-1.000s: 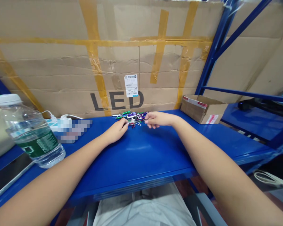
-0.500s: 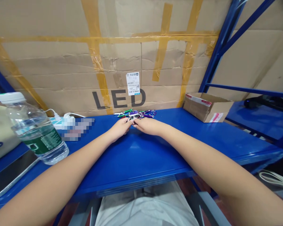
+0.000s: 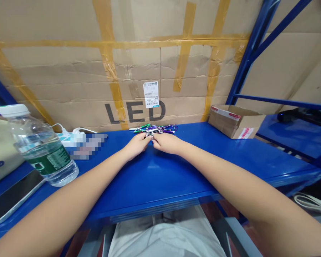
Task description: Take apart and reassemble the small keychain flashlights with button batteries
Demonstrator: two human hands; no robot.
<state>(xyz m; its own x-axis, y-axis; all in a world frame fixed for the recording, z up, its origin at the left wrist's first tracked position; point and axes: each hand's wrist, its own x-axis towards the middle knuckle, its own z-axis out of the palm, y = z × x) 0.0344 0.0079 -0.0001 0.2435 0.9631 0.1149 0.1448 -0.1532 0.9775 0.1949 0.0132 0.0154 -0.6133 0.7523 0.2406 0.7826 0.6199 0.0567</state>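
My left hand (image 3: 136,145) is closed, with thumb and fingers pinched on a small silver metal piece (image 3: 149,135). Facing it, my right hand (image 3: 168,143) pinches the same spot from the other side, its fingertips almost touching the left ones. The piece is too small and too covered by fingers to tell its exact kind. Just behind both hands lies a loose pile of shiny metal clips (image 3: 164,128) in green, purple and silver, which look like carabiners. Part of that pile is hidden by the hands.
On the left of the blue table (image 3: 149,182) stand a water bottle (image 3: 49,160) and a phone (image 3: 13,196), with a white power strip (image 3: 72,137) behind. A small open cardboard box (image 3: 234,123) sits at the right. A large cardboard sheet (image 3: 139,71) rises behind.
Both hands stay in nearly the same place. The right fingers have shifted slightly, and a little more of the silver metal shows between the fingertips.
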